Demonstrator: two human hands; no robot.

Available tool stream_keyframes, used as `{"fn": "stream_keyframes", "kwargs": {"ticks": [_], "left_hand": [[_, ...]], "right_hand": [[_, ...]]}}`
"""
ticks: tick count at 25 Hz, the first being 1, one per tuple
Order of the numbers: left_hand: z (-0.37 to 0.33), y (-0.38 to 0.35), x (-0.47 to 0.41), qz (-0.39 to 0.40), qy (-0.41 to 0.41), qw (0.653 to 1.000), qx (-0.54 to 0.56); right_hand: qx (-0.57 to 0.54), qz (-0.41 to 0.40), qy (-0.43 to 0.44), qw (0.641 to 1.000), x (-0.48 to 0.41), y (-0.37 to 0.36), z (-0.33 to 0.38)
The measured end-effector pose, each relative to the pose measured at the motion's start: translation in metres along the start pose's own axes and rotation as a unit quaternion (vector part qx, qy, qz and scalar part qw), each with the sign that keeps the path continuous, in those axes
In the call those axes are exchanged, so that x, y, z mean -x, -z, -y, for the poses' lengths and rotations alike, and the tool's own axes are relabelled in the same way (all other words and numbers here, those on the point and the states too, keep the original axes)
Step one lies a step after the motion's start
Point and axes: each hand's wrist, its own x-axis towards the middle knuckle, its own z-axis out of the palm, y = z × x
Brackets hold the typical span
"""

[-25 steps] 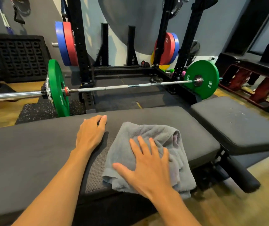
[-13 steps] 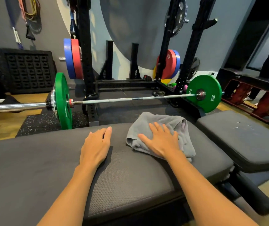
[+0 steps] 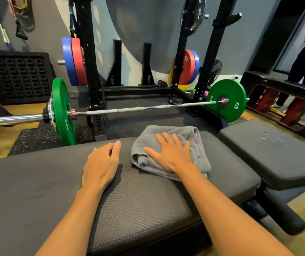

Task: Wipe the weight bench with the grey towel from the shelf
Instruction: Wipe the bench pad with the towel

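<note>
The right hand [image 3: 172,156] lies flat and spread on the bunched towel [image 3: 168,150], pressing it to the bench [image 3: 148,200] rather than gripping it. The towel sits at the pad's far edge, about 1 o'clock from the left hand [image 3: 100,167], which rests palm down and empty on the bare pad just beside it. The pad's long axis runs 9 to 3 o'clock. The seat pad [image 3: 270,154], at 3 o'clock, carries pale specks, possibly droplets. The right hand is nearer it.
</note>
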Motion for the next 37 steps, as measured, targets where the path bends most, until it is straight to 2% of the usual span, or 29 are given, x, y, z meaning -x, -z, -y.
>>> {"fn": "stream_keyframes", "kwargs": {"ticks": [3, 6, 9, 13, 19, 22, 26, 31, 37], "left_hand": [[0.007, -0.008, -0.007, 0.007, -0.012, 0.999, -0.031], [0.008, -0.007, -0.007, 0.009, 0.011, 0.999, -0.046], [-0.019, -0.027, -0.003, -0.004, 0.015, 1.0, 0.004], [-0.079, -0.089, -0.007, 0.063, -0.024, 0.989, 0.129], [-0.073, -0.114, -0.013, 0.013, -0.009, 0.993, 0.113], [-0.081, -0.112, -0.012, 0.018, -0.005, 0.995, 0.093], [-0.083, -0.11, -0.009, 0.021, -0.004, 0.997, 0.072], [-0.092, -0.104, 0.001, 0.037, -0.006, 0.996, 0.076], [-0.088, -0.11, -0.006, 0.022, 0.009, 0.998, 0.061]], "right_hand": [[0.0, -0.007, 0.01, 1.0, 0.007, 0.001, -0.013], [-0.005, -0.032, -0.001, 0.999, 0.071, 0.003, -0.041], [0.004, -0.021, -0.03, 0.999, 0.117, 0.009, -0.062], [0.007, -0.022, -0.044, 0.999, 0.068, 0.018, -0.094], [0.019, -0.017, -0.053, 0.998, -0.036, 0.024, -0.135], [0.019, -0.023, -0.053, 0.998, -0.032, 0.022, -0.137], [-0.005, -0.036, -0.063, 0.997, 0.02, 0.026, -0.142], [0.017, -0.041, -0.131, 0.99, 0.105, 0.022, -0.145], [0.008, 0.002, -0.07, 0.998, -0.014, 0.032, -0.142]]}}
